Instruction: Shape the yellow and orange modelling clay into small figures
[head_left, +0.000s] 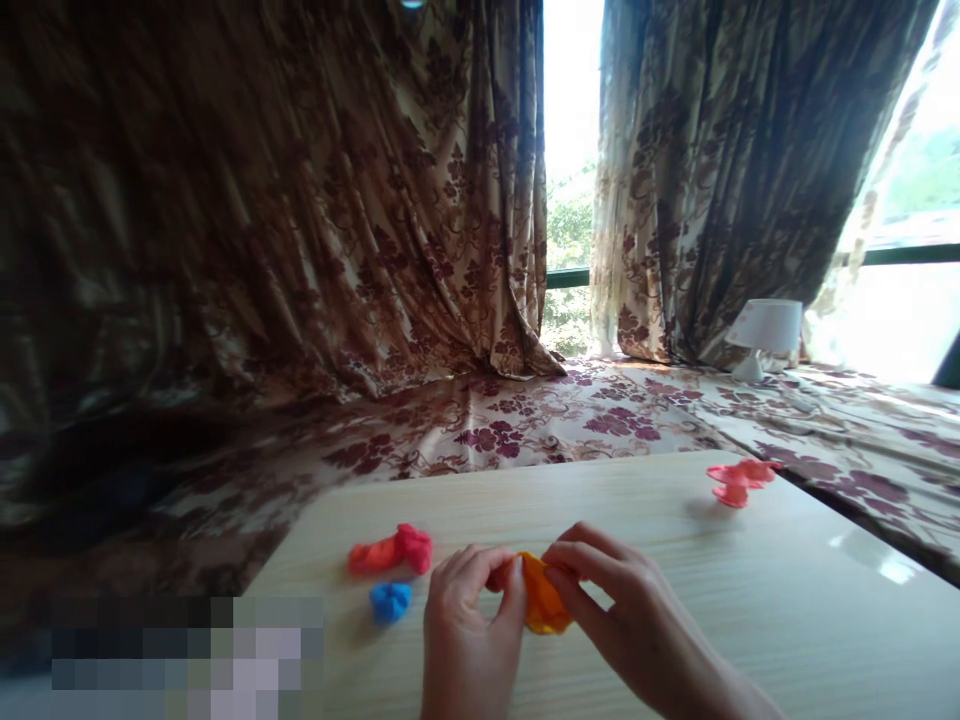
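Fingers of the left hand (476, 625) and right hand (626, 605) are clamped on a thin, curved orange clay sheet (546, 600) over the glossy wood-grain bench (570, 500), partly hiding it. Left lie a dented blue clay lump (390, 603) and lumpy red clay roll (388, 551); far right, a coral clay piece (739, 483) with flat, disc-like parts.

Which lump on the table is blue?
The small lump beside the left hand. Only that one is blue: behind it lie a red lump and an orange lump, the shape at the far right is pink, the held piece yellow.
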